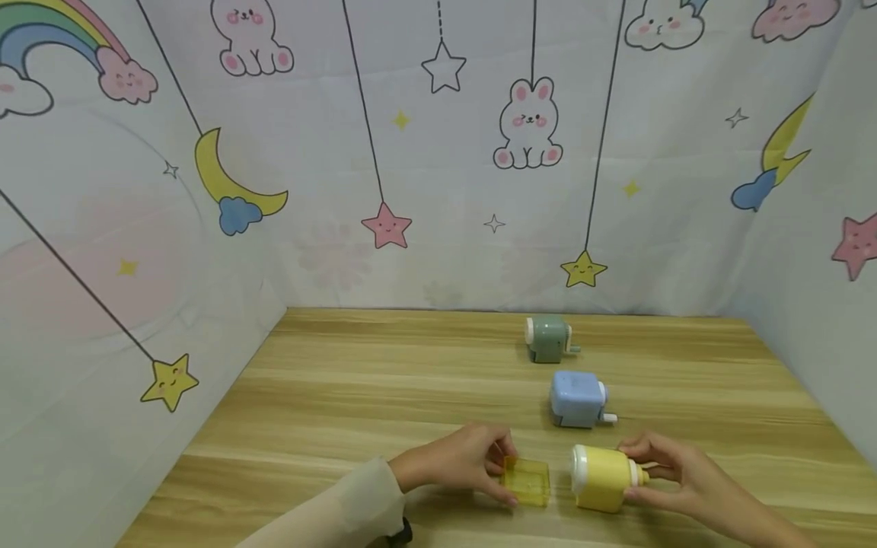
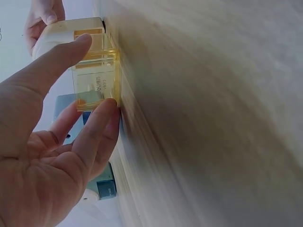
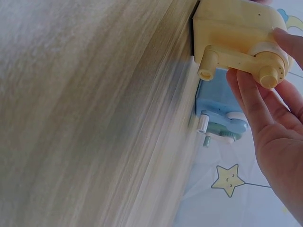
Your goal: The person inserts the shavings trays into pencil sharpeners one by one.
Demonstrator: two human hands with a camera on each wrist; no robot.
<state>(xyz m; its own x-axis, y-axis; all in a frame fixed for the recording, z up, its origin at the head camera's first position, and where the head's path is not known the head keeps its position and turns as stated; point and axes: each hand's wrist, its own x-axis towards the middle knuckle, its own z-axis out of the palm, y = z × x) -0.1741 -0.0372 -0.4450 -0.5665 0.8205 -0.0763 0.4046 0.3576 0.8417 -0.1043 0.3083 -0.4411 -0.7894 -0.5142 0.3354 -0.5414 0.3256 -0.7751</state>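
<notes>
In the head view my left hand [image 1: 462, 460] pinches a see-through yellow shavings drawer [image 1: 527, 483] between thumb and fingers, low at the tabletop. To its right, a yellow crank pencil sharpener [image 1: 601, 479] is gripped by my right hand [image 1: 678, 476], its white-rimmed end facing the drawer. A small gap separates the two pieces. The right wrist view shows the sharpener's yellow crank [image 3: 234, 59], with the thumb above it and fingers below. Through the drawer's wall [image 2: 94, 82], in the left wrist view, faint lettering is visible; no shavings show inside.
A blue crank sharpener [image 1: 577, 399] stands just behind the yellow one. Farther back is a green crank sharpener [image 1: 548, 340]. The wood-grain table [image 1: 384, 380] is bordered by a printed cloth backdrop [image 1: 452, 167] at the back and both sides.
</notes>
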